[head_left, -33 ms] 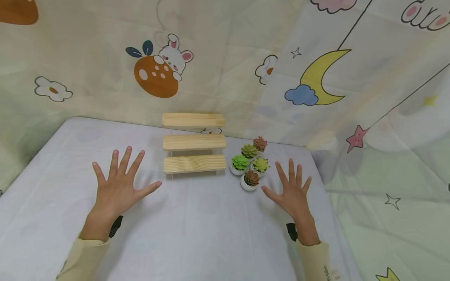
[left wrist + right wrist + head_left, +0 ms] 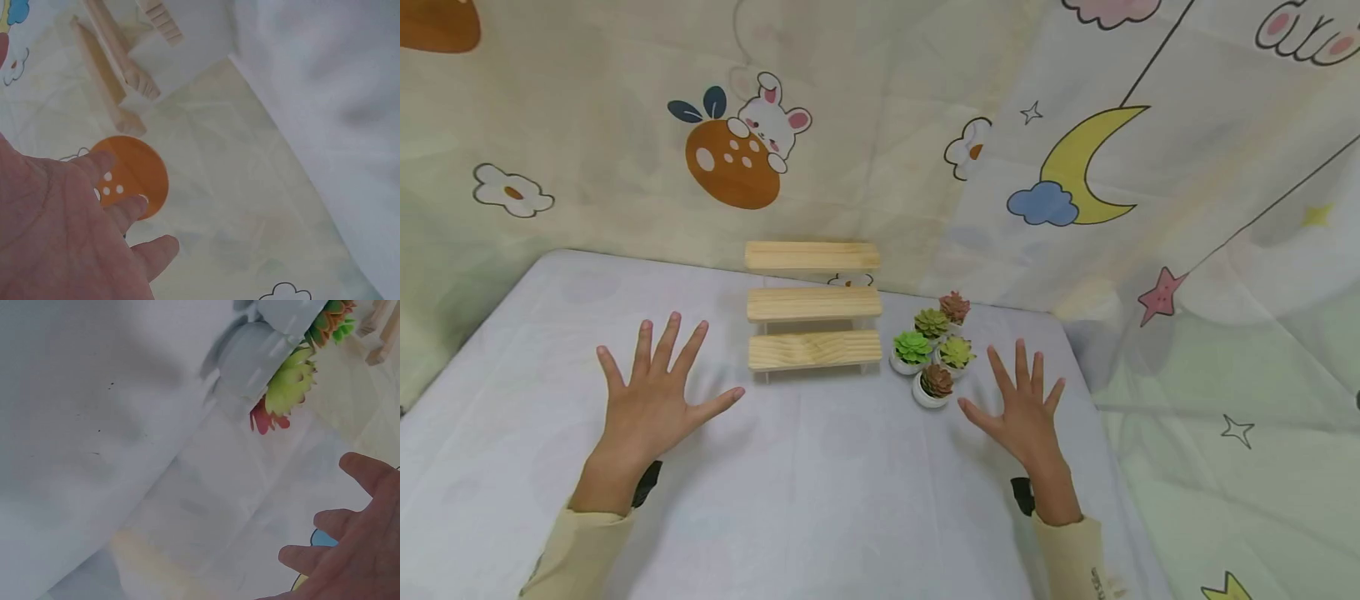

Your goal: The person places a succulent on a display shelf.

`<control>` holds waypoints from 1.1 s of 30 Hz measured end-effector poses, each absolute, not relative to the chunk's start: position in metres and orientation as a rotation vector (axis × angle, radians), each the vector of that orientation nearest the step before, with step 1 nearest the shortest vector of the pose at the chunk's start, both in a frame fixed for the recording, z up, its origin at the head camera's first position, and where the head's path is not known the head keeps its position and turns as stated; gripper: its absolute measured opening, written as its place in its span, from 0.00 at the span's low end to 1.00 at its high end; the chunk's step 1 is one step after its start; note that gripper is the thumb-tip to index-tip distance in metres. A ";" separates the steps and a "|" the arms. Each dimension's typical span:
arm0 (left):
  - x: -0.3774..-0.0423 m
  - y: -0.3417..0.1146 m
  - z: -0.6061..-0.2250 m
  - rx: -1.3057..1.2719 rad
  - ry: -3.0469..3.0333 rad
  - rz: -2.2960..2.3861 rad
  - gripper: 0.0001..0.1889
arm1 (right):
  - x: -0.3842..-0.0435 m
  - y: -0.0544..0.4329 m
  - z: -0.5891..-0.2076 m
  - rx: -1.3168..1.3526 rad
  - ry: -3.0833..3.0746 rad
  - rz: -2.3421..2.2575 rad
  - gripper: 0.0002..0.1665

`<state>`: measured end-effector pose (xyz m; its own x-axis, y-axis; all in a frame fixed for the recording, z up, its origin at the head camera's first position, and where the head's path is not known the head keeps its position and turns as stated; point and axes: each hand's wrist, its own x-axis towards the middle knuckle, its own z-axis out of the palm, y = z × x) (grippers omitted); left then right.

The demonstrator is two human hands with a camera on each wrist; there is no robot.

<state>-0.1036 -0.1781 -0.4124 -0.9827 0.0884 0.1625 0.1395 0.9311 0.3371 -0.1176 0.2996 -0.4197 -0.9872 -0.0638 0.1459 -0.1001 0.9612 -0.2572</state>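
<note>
My left hand [image 2: 643, 412] is held over the left part of the table with its fingers spread and nothing in them. Nearest to it is a three-step wooden shelf [image 2: 816, 350] at the back middle, its tiers bare. My right hand [image 2: 1024, 421] has spread fingers too and holds nothing. Beside it, to the left, several small potted succulents stand close together: a bright green one [image 2: 912, 347], a yellow-green one [image 2: 956, 352], a reddish-brown one [image 2: 937, 381], a dark green one [image 2: 932, 323] and a red one [image 2: 955, 307]. Their white pots [image 2: 253, 359] show in the right wrist view.
A white cloth covers the table [image 2: 850, 492]. Behind it hangs a printed curtain [image 2: 880, 125] with a rabbit, a moon and clouds, which continues down the right side. The shelf stands close to this curtain, left of the succulents.
</note>
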 end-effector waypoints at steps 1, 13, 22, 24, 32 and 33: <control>-0.104 -0.178 -0.413 -0.179 -2.943 -0.532 0.52 | -0.117 0.300 -0.420 0.118 -2.981 0.392 0.54; -0.111 -0.176 -0.415 -0.180 -2.927 -0.548 0.51 | -0.118 0.307 -0.418 0.103 -2.908 0.517 0.56; -0.135 -0.173 -0.426 -0.180 -2.796 -0.995 0.43 | -0.120 0.294 -0.422 0.028 -2.778 1.078 0.54; -0.142 -0.172 -0.430 -0.161 -2.748 -1.159 0.41 | -0.120 0.288 -0.423 -0.010 -2.758 1.169 0.50; -0.173 -0.164 -0.438 -0.064 -2.572 -1.719 0.37 | -0.123 0.271 -0.434 -0.128 -2.736 1.310 0.34; -0.176 -0.163 -0.439 -0.067 -2.533 -1.802 0.36 | -0.124 0.269 -0.436 -0.125 -2.755 1.303 0.35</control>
<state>-0.1763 -0.1627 -0.4389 -0.9986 0.0165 0.0512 0.0538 0.3272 0.9434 -0.1242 0.2693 -0.4365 -0.9925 0.1126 0.0472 0.0349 0.6324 -0.7739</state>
